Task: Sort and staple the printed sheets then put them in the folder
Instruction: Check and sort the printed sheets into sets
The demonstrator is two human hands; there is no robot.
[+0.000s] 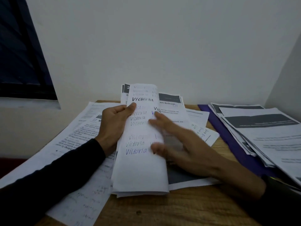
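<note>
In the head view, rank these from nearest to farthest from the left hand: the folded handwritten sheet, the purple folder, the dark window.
1. Folded handwritten sheet: gripped in the left hand, at centre.
2. Dark window: up on the wall to the left.
3. Purple folder: on the table's right side, under a paper stack.

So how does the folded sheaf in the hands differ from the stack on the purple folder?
The folded sheaf is curled over lengthwise and lifted off the table, in the left hand's grip; the stack lies flat and fanned on the purple folder. The sheaf's outer face shows repeated handwritten words; the stack's top sheets show printed text under dark header bands. The blurred right hand touches only the sheaf. Both are white paper.
</note>
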